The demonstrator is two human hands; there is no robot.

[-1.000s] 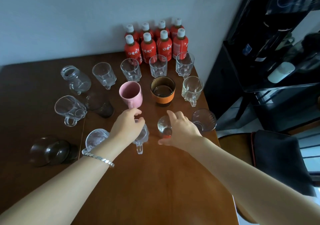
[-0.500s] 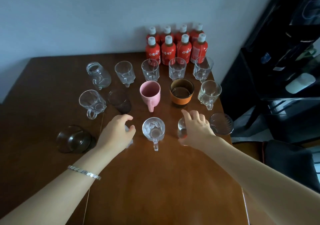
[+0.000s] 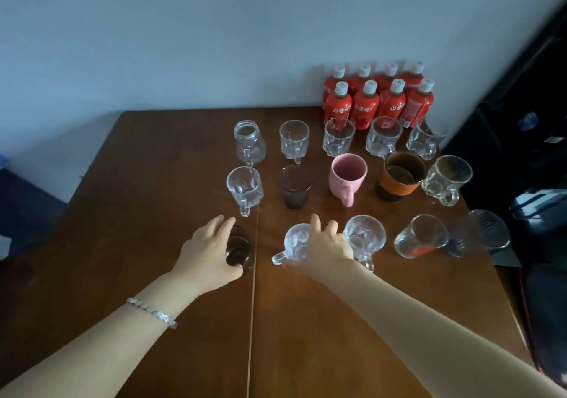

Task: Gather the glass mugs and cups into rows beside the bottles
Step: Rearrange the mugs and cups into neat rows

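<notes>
Red bottles (image 3: 379, 103) with white caps stand at the table's back right. In front of them run rows of cups: clear glass mugs (image 3: 339, 136), a pink mug (image 3: 348, 176), an orange-banded cup (image 3: 399, 181) and a dark tumbler (image 3: 294, 187). In the nearest row, my left hand (image 3: 208, 253) wraps around a dark smoky glass (image 3: 241, 248). My right hand (image 3: 328, 244) is closed on a clear handled mug (image 3: 294, 242), next to another clear mug (image 3: 363, 238). A tilted glass (image 3: 420, 241) and a ribbed glass (image 3: 481, 232) sit further right.
A jar-shaped glass (image 3: 249, 139) and a handled mug (image 3: 244, 187) form the left end of the rows. The wooden table (image 3: 306, 321) has a seam down its middle. A black shelf unit (image 3: 521, 115) and a dark seat (image 3: 546, 305) border the table's right edge.
The dark smoky glass went from the far left into the front row under my left hand. My right hand left the small glass and moved onto the clear mug. The view swung left.
</notes>
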